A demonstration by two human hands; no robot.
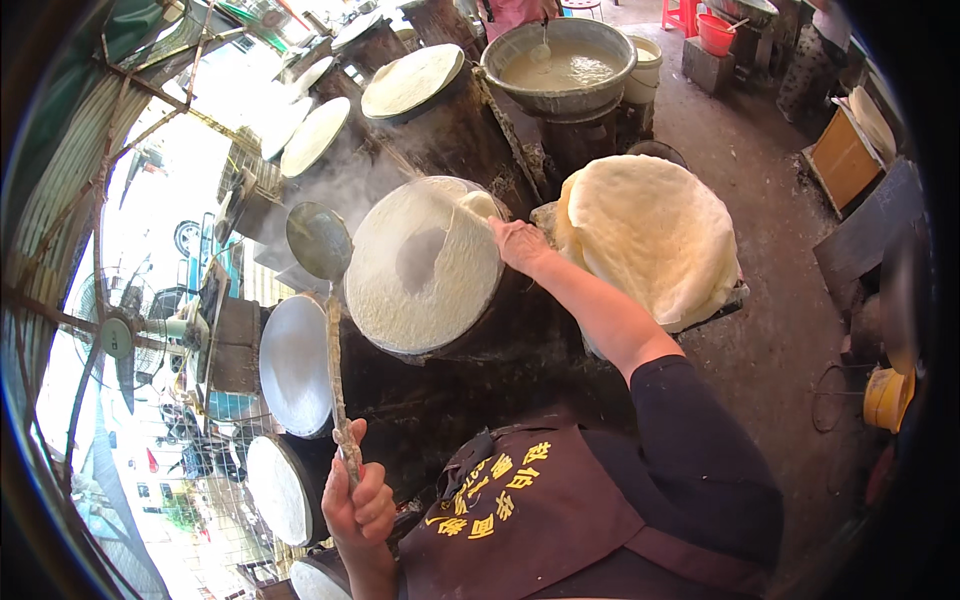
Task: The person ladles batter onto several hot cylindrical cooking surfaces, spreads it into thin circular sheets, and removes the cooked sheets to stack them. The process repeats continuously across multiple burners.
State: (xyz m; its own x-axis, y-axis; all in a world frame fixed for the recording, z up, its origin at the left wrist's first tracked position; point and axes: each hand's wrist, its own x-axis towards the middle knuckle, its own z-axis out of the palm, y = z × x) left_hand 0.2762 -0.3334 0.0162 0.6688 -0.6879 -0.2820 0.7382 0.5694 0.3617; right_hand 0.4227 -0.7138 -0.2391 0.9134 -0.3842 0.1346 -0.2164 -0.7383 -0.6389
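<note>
My left hand (360, 500) grips the long, batter-crusted handle of a metal ladle (318, 240), whose round bowl hangs beside the central round griddle. On that griddle lies a thin pale crepe (400, 305) with a bare steaming patch in its middle and a lifted flap at its upper right. My right hand (518, 243) has its fingers closed on that flap at the griddle's edge. Just right of this hand, a pile of large, soft cream-coloured rounds (645, 240) rests on a support.
More round griddles (293, 365) line the left and back, some topped with pale sheets. A large batter basin (558, 70) stands behind, where another person (510, 20) holds a ladle. A second person (810, 60) stands back right. A fan (118, 335) is left, a yellow bucket (885, 398) right.
</note>
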